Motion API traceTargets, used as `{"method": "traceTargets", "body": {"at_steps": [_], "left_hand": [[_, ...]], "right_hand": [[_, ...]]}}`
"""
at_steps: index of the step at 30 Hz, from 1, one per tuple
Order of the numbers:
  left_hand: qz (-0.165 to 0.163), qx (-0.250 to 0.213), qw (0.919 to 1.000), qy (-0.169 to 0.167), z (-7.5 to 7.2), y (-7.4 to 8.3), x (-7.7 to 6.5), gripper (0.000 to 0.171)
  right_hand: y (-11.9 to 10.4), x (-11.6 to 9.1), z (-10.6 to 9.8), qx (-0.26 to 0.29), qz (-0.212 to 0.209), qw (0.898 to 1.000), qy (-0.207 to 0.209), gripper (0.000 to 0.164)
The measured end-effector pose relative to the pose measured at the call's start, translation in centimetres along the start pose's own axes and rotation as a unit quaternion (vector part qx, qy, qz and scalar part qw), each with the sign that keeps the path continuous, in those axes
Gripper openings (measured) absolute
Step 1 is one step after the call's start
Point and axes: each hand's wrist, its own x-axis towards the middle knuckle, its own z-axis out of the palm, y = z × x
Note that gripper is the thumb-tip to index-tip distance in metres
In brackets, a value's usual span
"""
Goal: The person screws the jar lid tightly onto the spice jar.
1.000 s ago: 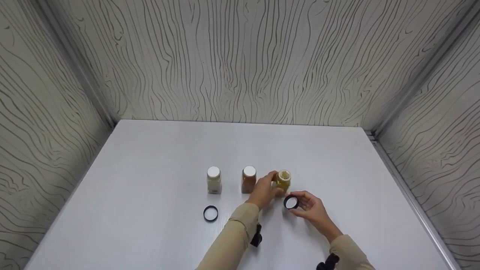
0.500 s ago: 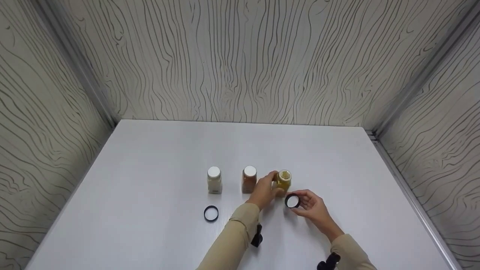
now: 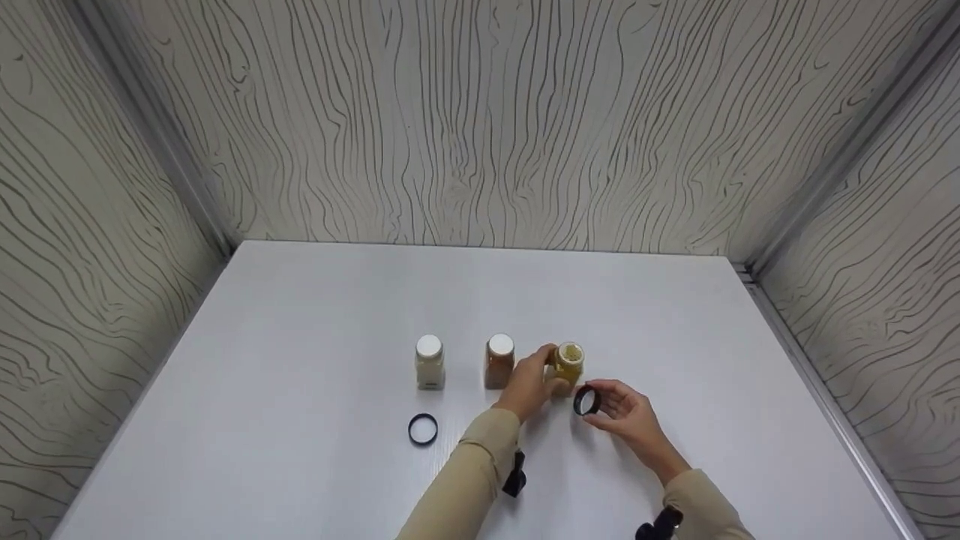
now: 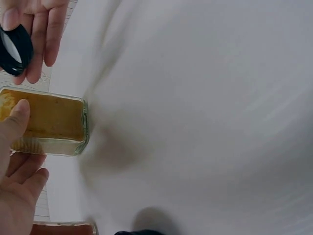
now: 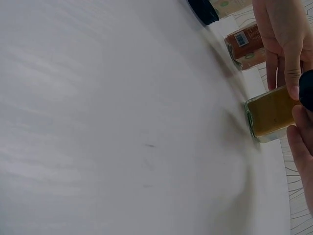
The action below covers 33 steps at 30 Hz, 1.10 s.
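Observation:
My left hand (image 3: 525, 386) holds a square glass jar (image 3: 568, 371) of yellow-brown contents round its side, thumb on the near face. The jar's top is uncovered, and it stands upright on the white table. Just to the right and nearer, my right hand (image 3: 628, 411) pinches a black screw lid (image 3: 587, 401) by its rim, its white inside partly turned to view. In the left wrist view the lid (image 4: 19, 51) is apart from the jar (image 4: 54, 117). The right wrist view shows the jar (image 5: 274, 113), with the lid (image 5: 307, 90) at the frame's edge.
Left of the held jar stand a jar of reddish-brown contents (image 3: 499, 373) and a jar of pale contents (image 3: 430, 371), both with white tops. A second black-rimmed lid (image 3: 423, 430) lies on the table in front of the pale jar. Patterned walls enclose the table.
The lid in my right hand has shifted slightly right and turned more edge-on. My left hand and the jar have kept their place.

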Motion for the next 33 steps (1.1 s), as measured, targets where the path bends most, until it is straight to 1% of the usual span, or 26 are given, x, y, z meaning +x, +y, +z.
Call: {"method": "traceTargets", "body": {"at_steps": [5, 11, 17, 21, 24, 28, 33], "left_hand": [[0.014, 0.004, 0.9999, 0.007, 0.01, -0.17, 0.03, 0.048], [0.017, 0.012, 0.9997, 0.009, 0.07, -0.15, 0.0, 0.047], [-0.004, 0.01, 0.9999, 0.004, 0.08, -0.01, 0.0, 0.05], [-0.01, 0.01, 0.9999, 0.005, 0.13, 0.03, 0.08, 0.052], [-0.009, 0.006, 0.9999, 0.007, 0.24, -0.01, 0.18, 0.053], [-0.018, -0.007, 0.9998, 0.006, 0.48, -0.11, 0.22, 0.053], [-0.022, -0.016, 0.9995, 0.013, 0.73, -0.13, 0.02, 0.051]], "right_hand": [[0.05, 0.1, -0.09, 0.016, -0.023, 1.0, -0.01, 0.056], [-0.24, 0.21, -0.2, 0.029, -0.018, 0.999, -0.004, 0.058], [-0.37, 0.32, -0.21, 0.012, 0.001, 1.0, 0.009, 0.059], [-0.41, 0.45, -0.18, 0.005, 0.016, 1.0, 0.017, 0.059], [-0.44, 0.52, -0.18, 0.009, 0.009, 1.0, 0.015, 0.058], [-0.46, 0.54, -0.25, 0.02, -0.01, 1.0, 0.008, 0.057], [-0.43, 0.53, -0.35, 0.026, -0.023, 0.999, -0.005, 0.057]]}}
